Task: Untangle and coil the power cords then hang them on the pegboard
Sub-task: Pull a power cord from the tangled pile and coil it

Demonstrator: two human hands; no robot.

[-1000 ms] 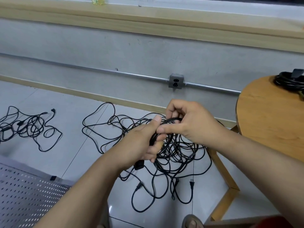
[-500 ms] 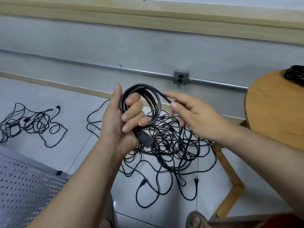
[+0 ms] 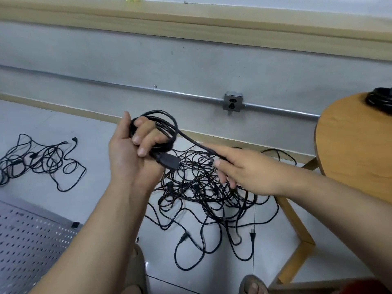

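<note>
My left hand (image 3: 132, 154) is raised and grips a small coil of black power cord (image 3: 167, 122), with the cord's plug (image 3: 169, 161) sticking out below my fingers. From the coil a strand runs down to the right into my right hand (image 3: 244, 170), which pinches it. Under both hands a big tangle of black cords (image 3: 203, 194) lies on the floor. A smaller tangle (image 3: 38, 160) lies at the left. The grey pegboard (image 3: 27, 249) fills the lower left corner.
A round wooden table (image 3: 356, 149) stands at the right, with a coiled black cord (image 3: 379, 100) on its far edge. Its wooden leg (image 3: 297, 230) runs down beside the tangle. A wall outlet (image 3: 233, 102) sits on a metal conduit. My sandalled foot (image 3: 253, 285) shows at the bottom.
My left hand rose with the coil from low over the tangle. My right hand drew away to the right and down, pulling a strand taut from the coil.
</note>
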